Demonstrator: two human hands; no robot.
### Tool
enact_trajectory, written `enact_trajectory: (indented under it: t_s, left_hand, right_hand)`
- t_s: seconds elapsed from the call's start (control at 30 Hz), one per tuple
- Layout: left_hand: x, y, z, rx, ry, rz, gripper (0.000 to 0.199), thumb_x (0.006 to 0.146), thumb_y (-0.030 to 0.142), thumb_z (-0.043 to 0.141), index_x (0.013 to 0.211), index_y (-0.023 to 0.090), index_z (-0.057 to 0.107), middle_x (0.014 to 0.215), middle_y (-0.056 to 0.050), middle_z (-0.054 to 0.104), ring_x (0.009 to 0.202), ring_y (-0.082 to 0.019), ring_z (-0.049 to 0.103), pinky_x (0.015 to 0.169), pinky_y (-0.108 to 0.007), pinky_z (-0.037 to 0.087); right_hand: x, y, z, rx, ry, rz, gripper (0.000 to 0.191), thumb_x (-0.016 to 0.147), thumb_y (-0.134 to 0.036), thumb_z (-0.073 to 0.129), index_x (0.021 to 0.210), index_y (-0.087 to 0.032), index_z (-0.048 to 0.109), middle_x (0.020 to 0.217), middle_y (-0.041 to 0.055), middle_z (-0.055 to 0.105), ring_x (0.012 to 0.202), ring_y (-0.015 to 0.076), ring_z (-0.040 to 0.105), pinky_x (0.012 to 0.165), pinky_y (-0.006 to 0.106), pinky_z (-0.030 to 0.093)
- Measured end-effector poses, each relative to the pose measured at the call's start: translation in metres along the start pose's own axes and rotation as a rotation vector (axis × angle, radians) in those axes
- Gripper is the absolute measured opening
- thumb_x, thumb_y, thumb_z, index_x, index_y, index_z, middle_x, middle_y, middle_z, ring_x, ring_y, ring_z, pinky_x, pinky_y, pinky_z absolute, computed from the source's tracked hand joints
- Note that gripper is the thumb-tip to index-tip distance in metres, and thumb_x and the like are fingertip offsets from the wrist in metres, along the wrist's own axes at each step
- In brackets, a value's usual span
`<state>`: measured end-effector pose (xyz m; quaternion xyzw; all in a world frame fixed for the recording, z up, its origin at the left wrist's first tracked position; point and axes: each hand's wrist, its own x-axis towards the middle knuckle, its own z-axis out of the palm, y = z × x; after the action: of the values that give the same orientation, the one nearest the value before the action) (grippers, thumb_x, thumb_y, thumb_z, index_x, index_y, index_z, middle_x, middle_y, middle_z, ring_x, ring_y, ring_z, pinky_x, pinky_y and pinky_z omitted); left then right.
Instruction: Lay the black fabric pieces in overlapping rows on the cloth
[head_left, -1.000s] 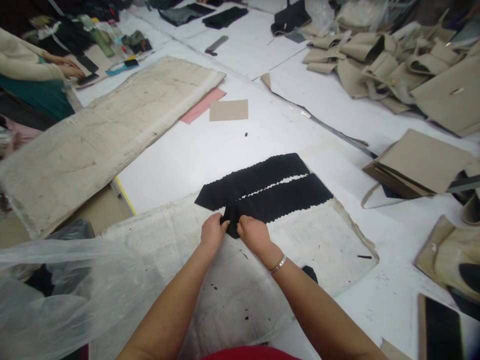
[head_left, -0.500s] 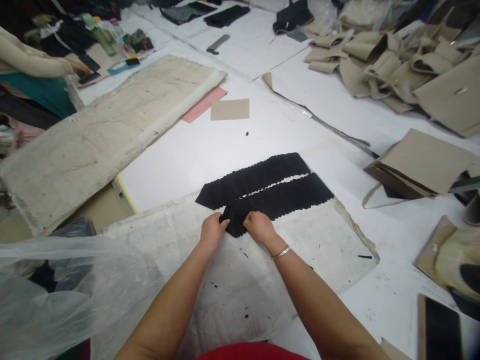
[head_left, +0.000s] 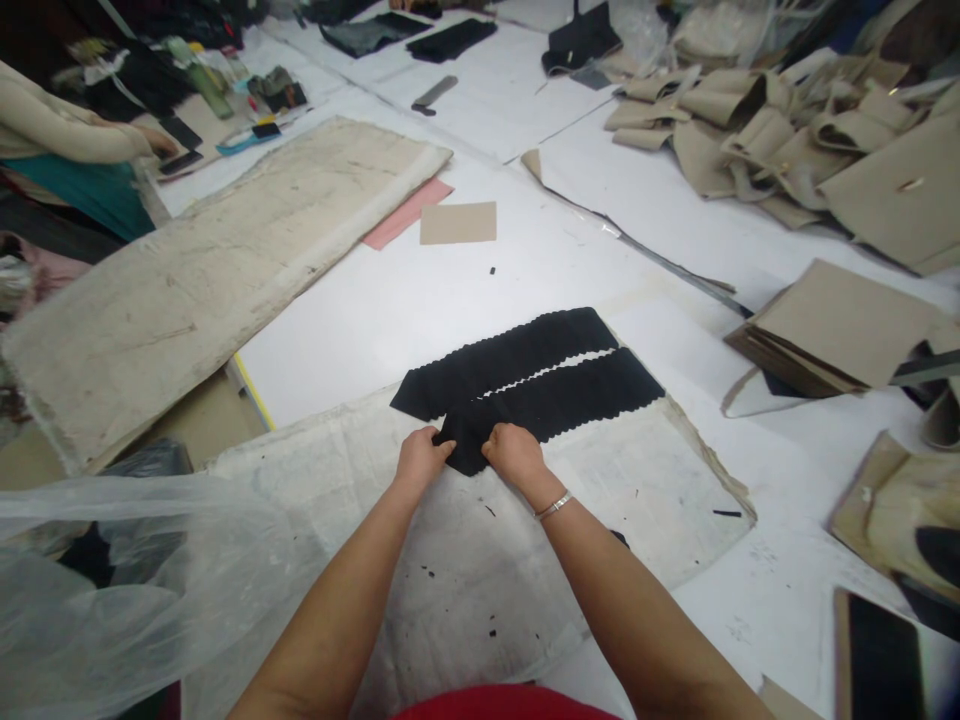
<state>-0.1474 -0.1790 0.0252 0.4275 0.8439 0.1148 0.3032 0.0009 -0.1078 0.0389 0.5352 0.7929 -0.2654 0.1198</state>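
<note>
Along the far side of a stained pale board [head_left: 660,470]: far black strip [head_left: 510,352] and near black strip [head_left: 577,397], zigzag-edged, side by side; near one with long axis leading from the grip rightward and slightly farther off. Right hand [head_left: 516,453]: closer to that length, pinching the near edge. Left hand [head_left: 421,460]: pinching the left end's corner.

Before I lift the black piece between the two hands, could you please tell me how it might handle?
The black piece will probably feel light, as it looks thin. Its flat, angular shape makes rolling unlikely. The dull surface suggests it may not be very slippery.
</note>
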Motion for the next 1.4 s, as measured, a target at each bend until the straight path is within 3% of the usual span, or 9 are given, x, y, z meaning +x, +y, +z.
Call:
enact_trajectory:
  t_s: [1.07, 1.4]
  left_hand:
    - [0.005, -0.007, -0.002, -0.031, -0.066, 0.039, 0.02, 0.07, 0.036, 0.06, 0.067, 0.017, 0.062, 0.06, -0.002, 0.06, 0.065, -0.016, 0.058, 0.058, -0.023, 0.038]
    - [0.004, -0.001, -0.007, 0.006, -0.09, 0.003, 0.019, 0.07, 0.036, 0.061, 0.069, 0.017, 0.063, 0.06, -0.002, 0.06, 0.066, -0.016, 0.058, 0.059, -0.023, 0.039]
  right_hand:
    - [0.011, 0.011, -0.007, 0.037, -0.063, -0.099, 0.022, 0.071, -0.023, 0.049, 0.079, -0.016, 0.069, 0.081, 0.0079, 0.068, 0.078, 0.0176, 0.062, 0.064, 0.022, 0.04]
    - [0.008, 0.01, -0.009, 0.006, -0.075, -0.089, 0.022, 0.076, -0.03, 0.051, 0.08, -0.017, 0.068, 0.083, 0.0089, 0.068, 0.082, 0.0182, 0.062, 0.068, 0.023, 0.042]
